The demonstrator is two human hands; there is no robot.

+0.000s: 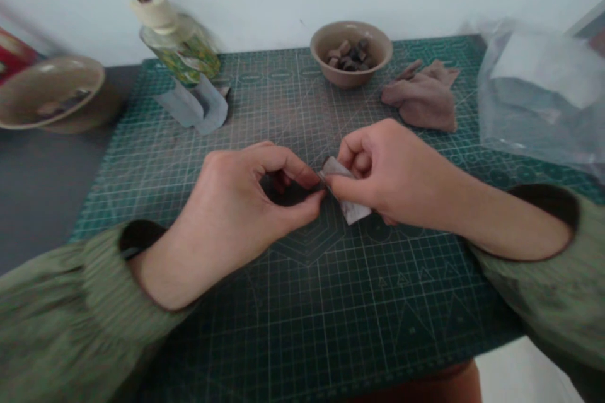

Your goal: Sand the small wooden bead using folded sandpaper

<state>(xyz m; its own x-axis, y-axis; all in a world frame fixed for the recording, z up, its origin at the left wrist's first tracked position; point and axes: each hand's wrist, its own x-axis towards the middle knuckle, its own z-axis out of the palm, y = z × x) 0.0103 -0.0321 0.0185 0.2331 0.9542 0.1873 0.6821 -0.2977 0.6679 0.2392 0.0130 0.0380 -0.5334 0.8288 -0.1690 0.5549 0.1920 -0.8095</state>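
Above the middle of the green cutting mat point(302, 302), my two hands meet at the fingertips. My right hand point(392, 176) grips a folded piece of grey sandpaper point(353, 209) between thumb and fingers; its lower corner sticks out below the thumb. Thumb and index finger of my left hand point(241, 195) are pinched together, touching the edge of the sandpaper. A small thin thing seems to sit between those fingertips, mostly hidden, and I cannot make out what it is.
At the back stands a brown bowl point(352, 78) of small dark blocks, beside a crumpled brownish cloth point(420, 100). Curled grey sheets point(201, 106) lie before a reed diffuser bottle point(182, 53). Another bowl point(85, 100) is far left, a clear plastic bag point(529, 132) right.
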